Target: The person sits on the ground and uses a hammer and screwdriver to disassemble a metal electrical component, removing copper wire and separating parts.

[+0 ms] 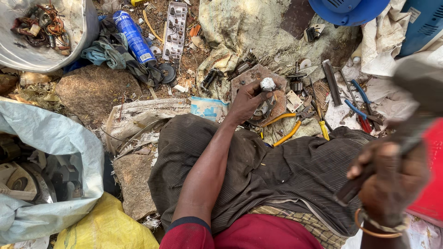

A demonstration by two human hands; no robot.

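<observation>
The left hand (249,99), just above the middle of the frame, has its fingers curled around a small silvery metal part (267,84), the thumb and forefinger pinching its rounded top. The part stands on a round rusty metal plate (244,80) lying on the ground, and more of the piece sits hidden under the palm. The left arm runs straight out from the red sleeve at the bottom centre, across the lap, with the wrist bent slightly down onto the plate.

The right hand (390,182), at the lower right and blurred, is clenched around a dark handle (364,177) that runs up and to the right toward a large blurred grey head near the right edge; it looks like a hammer, though the blur leaves that unsure. The hand is raised close to the camera, well apart from the plate, and a bangle (371,228) circles the wrist.

Just right of the plate lie yellow-handled pliers (288,127) and a yellow-handled screwdriver (322,124); farther right are blue-handled pliers (360,99). A blue spray can (134,37) lies at the upper left beside a metal basin (78,32) of scrap wire.
</observation>
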